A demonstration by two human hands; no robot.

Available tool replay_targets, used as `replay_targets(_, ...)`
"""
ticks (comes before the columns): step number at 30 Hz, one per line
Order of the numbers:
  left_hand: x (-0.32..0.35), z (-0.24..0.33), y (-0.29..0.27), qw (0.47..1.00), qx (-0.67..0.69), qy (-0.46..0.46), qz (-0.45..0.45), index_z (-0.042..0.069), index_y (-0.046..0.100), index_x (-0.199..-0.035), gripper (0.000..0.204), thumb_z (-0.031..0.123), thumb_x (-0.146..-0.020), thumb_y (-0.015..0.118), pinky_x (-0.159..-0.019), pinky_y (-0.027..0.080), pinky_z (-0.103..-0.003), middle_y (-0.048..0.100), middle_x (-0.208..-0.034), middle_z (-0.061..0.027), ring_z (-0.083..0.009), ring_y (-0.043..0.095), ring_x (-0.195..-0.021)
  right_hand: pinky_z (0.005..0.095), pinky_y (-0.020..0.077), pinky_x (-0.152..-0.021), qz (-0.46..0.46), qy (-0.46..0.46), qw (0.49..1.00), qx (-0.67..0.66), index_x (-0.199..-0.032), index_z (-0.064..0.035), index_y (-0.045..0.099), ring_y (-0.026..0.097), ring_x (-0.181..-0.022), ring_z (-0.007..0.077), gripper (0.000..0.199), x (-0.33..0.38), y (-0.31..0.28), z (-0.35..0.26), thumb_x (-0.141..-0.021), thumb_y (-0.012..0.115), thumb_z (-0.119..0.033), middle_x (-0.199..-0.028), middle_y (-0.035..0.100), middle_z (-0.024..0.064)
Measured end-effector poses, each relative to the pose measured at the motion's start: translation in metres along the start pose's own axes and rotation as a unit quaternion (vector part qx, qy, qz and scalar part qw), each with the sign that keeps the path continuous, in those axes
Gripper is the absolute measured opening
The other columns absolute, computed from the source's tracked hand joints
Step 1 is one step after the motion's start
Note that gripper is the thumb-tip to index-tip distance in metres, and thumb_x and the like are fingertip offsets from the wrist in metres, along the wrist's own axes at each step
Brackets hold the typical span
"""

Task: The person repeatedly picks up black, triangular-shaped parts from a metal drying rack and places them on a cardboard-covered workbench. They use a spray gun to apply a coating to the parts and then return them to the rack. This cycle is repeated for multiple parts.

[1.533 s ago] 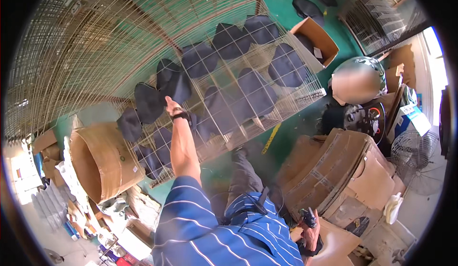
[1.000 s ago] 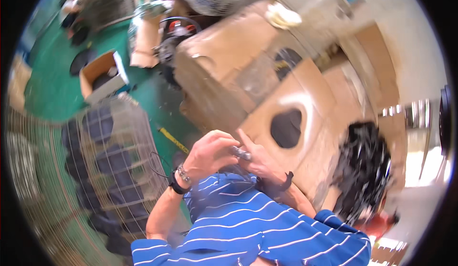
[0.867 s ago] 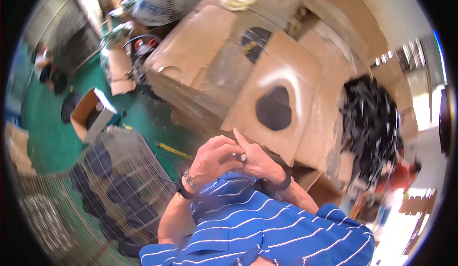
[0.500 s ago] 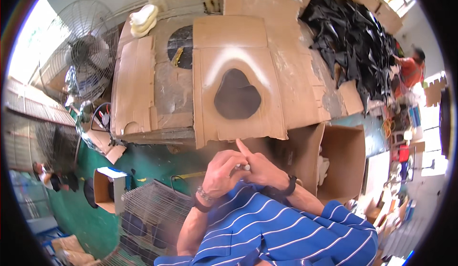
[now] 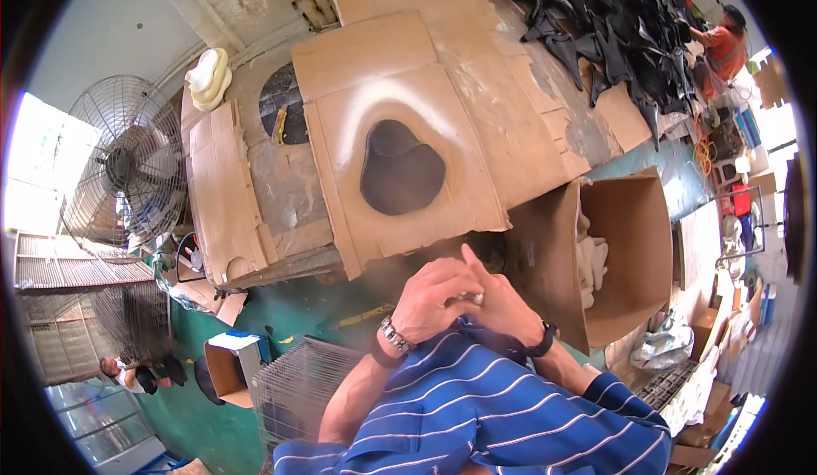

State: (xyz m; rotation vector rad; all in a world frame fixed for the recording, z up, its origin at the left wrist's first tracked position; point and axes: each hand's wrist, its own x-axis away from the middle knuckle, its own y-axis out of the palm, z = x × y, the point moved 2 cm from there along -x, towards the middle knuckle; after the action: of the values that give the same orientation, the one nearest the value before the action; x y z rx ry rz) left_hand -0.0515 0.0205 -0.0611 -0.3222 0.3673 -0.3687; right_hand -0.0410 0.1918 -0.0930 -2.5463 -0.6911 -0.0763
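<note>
My left hand (image 5: pixel 437 298), with a metal-banded watch at its wrist, has its fingers curled in against my right hand. My right hand (image 5: pixel 508 307), with a dark band at the wrist, meets it in front of my striped shirt. One right digit points up and away; the other right fingers are mostly hidden and look folded. A small pale, shiny bit (image 5: pixel 470 297) shows between the hands, too small to name. Beyond them, a dark rounded flat piece (image 5: pixel 402 168) lies on a cardboard sheet (image 5: pixel 459 198) with a white arc sprayed or dusted round its far side.
Black floppy pieces (image 5: pixel 600 37) are heaped at the table's far right, near a person in orange (image 5: pixel 723 54). An open carton (image 5: pixel 630 262) with pale items stands right of my hands. Left are a large fan (image 5: pixel 128 164), a wire rack (image 5: pixel 302 381) and another seated person (image 5: pixel 136 377).
The view has turned, so the table looks tilted and the right carton shows more fully. My hands stay together, shifted slightly right in the picture.
</note>
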Motion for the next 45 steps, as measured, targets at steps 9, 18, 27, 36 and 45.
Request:
replay_targets(9, -0.022, -0.217, 0.004, 0.962, -0.231, -0.130, 0.065, 0.007, 0.059, -0.125, 0.053, 0.027, -0.079, 0.077, -0.110, 0.036, -0.046, 0.043, -0.148, -0.0169, -0.0378, 0.041, -0.135, 0.0306, 0.0532, -0.068, 0.126, 0.081, 0.984, -0.094, -0.155, -0.0038, 0.022, 0.069, -0.072, 0.0216, 0.083, 0.043, -0.067, 0.008, -0.083, 0.062, 0.005, -0.090, 0.072, 0.0147)
replay_targets(18, -0.020, -0.299, 0.015, 0.880, -0.365, -0.303, -0.024, 0.008, 0.060, -0.094, 0.029, 0.028, -0.081, 0.077, -0.113, 0.031, -0.051, 0.033, -0.157, -0.0112, -0.0376, 0.026, -0.146, 0.0321, 0.0522, -0.073, 0.154, 0.104, 0.981, -0.051, -0.150, -0.0027, 0.036, 0.068, -0.075, 0.0293, 0.077, 0.063, -0.128, -0.006, -0.081, 0.070, 0.000, -0.093, 0.070, 0.0176)
replay_targets(27, -0.009, -0.300, 0.011, 0.873, -0.369, -0.318, 0.013, 0.009, 0.060, -0.092, 0.027, 0.028, -0.081, 0.076, -0.113, 0.031, -0.050, 0.038, -0.154, -0.0097, -0.0379, 0.029, -0.144, 0.0340, 0.0531, -0.076, 0.124, 0.058, 0.989, -0.049, -0.148, 0.0016, 0.038, 0.070, -0.081, 0.0323, 0.075, 0.042, -0.160, -0.011, -0.080, 0.071, 0.001, -0.100, 0.071, 0.0191)
replay_targets(36, 0.014, -0.301, 0.001, 0.917, -0.265, -0.272, 0.126, 0.008, 0.062, -0.103, 0.027, 0.025, -0.084, 0.072, -0.109, 0.036, -0.046, 0.047, -0.146, -0.0135, -0.0386, 0.039, -0.137, 0.0300, 0.0523, -0.073, 0.149, 0.050, 0.987, -0.013, -0.147, 0.0013, 0.040, 0.069, -0.076, 0.0263, 0.076, 0.061, -0.155, -0.029, -0.078, 0.071, 0.003, -0.095, 0.071, 0.0182)
replay_targets(45, 0.135, -0.257, -0.007, 0.877, -0.122, -0.441, 0.147, 0.008, 0.067, -0.101, 0.023, 0.027, -0.086, 0.069, -0.082, 0.052, -0.039, 0.071, -0.100, -0.0130, -0.0311, 0.067, -0.093, 0.0329, 0.0534, -0.076, 0.044, 0.022, 0.999, -0.008, -0.148, 0.0004, 0.039, 0.070, -0.081, 0.0335, 0.081, 0.075, -0.111, -0.055, -0.075, 0.072, 0.006, -0.096, 0.070, 0.0204)
